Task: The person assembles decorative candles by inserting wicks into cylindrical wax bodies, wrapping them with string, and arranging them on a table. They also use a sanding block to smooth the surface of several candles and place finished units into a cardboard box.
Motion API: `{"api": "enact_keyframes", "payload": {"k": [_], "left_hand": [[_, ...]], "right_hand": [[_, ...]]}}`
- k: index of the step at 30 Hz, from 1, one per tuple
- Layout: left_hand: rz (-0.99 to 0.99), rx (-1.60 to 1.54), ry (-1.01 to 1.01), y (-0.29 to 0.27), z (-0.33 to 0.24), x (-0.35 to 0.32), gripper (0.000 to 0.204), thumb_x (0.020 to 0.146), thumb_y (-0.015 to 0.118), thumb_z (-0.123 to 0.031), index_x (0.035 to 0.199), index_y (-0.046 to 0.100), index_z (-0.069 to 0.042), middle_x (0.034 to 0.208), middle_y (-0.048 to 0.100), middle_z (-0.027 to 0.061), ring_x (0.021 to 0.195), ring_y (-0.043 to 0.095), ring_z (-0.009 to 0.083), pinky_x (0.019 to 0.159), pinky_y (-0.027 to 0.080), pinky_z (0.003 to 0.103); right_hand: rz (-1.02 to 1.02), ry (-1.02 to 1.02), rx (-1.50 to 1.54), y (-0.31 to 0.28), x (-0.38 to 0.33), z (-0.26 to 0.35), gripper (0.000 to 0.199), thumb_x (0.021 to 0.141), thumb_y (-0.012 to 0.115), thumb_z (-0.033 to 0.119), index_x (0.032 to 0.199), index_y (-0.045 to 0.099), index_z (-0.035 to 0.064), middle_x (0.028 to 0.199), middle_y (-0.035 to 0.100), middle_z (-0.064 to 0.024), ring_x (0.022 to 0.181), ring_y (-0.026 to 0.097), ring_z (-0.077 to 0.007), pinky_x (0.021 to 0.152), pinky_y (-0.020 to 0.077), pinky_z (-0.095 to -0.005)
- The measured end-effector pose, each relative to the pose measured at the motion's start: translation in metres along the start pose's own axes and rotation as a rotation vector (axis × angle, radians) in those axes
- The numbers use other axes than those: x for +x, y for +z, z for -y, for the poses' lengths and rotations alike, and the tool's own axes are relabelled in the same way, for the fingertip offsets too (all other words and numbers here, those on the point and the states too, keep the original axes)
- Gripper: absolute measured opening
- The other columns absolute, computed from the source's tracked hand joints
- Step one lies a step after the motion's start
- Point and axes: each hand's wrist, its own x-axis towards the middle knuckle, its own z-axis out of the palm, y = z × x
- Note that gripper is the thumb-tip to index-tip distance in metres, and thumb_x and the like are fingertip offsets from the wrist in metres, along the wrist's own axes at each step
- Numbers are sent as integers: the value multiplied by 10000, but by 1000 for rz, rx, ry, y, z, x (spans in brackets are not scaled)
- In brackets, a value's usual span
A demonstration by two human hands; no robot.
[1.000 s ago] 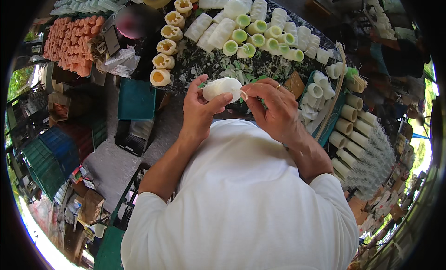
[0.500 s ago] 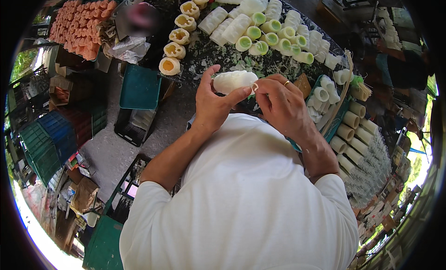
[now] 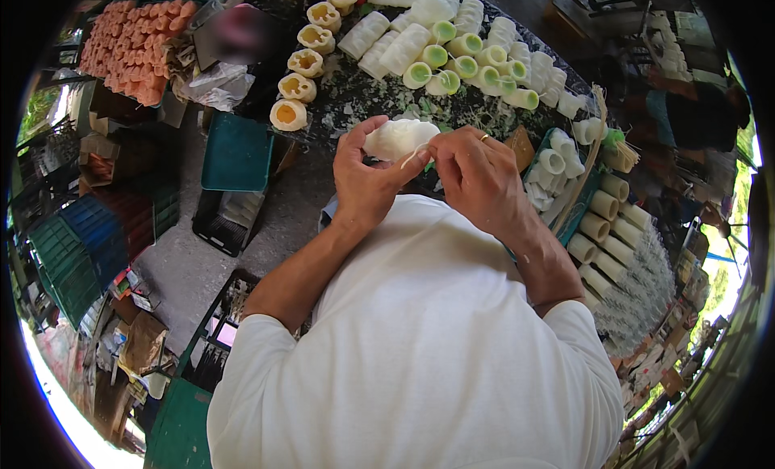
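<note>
A white, bumpy wax candle (image 3: 401, 136) lies across my left hand (image 3: 359, 178), its fingers behind it and the thumb along its near side. Close against the candle's right end, my right hand (image 3: 483, 172) has thumb and forefinger pinched together on a thin white strip (image 3: 415, 156). That strip trails across the tip of my left thumb; whether it is wick or trimmed wax I cannot tell. Beyond my hands, several white candles with pale green ends (image 3: 442, 83) lie in a group on the dark table.
Scraps of wax litter the dark tabletop (image 3: 355, 90). Hollow cream candles (image 3: 288, 114) line its left side. White tubes (image 3: 552, 162) fill a tray at right, beside stacked cream cylinders (image 3: 595, 227). Orange pieces (image 3: 133, 45) are piled far left, above a teal crate (image 3: 236, 152).
Both hands and the candle have shifted slightly left, as has the whole surrounding scene. The white strip, curled by my right fingers before, now stretches toward my left thumb.
</note>
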Motion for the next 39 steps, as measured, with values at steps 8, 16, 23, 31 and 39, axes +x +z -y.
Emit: {"api": "enact_keyframes", "payload": {"k": [8,16,23,31,39], "left_hand": [[31,-169,-83,1,-8,-2,731,782,927,-179,1358,545,59,1213,629,151,893,702,163,698,619,263],[96,-348,-166,7,-26,-2,666,816,886,-108,1359,533,47,1131,699,124,890,698,128,625,583,237],[139,-396,-167,10,-33,-2,689,824,877,-83,1389,510,61,1199,683,151,981,698,164,685,605,264],[154,-373,-83,9,-32,-1,713,835,871,-56,1411,481,102,1241,663,200,1086,690,224,905,612,339],[154,-263,-4,5,-27,1,737,822,895,-78,1404,484,112,1235,664,201,1092,694,226,902,621,334]], "right_hand": [[-150,106,100,8,-3,-9,190,826,763,-73,979,680,2,856,699,-134,745,690,-305,659,556,-377],[-335,-64,49,21,-22,-16,304,817,810,-42,1112,745,-6,1027,711,-134,836,686,-313,704,570,-380],[-302,-136,-87,14,-28,-15,383,778,850,5,1143,733,1,1128,648,-101,904,676,-302,746,566,-387],[-260,-197,-218,10,-24,-13,456,716,872,36,1138,708,-18,1113,614,-90,930,651,-266,800,553,-416],[-252,-151,-104,11,-26,-16,435,745,887,93,1133,711,11,1096,638,-99,920,651,-280,801,547,-427]]}}
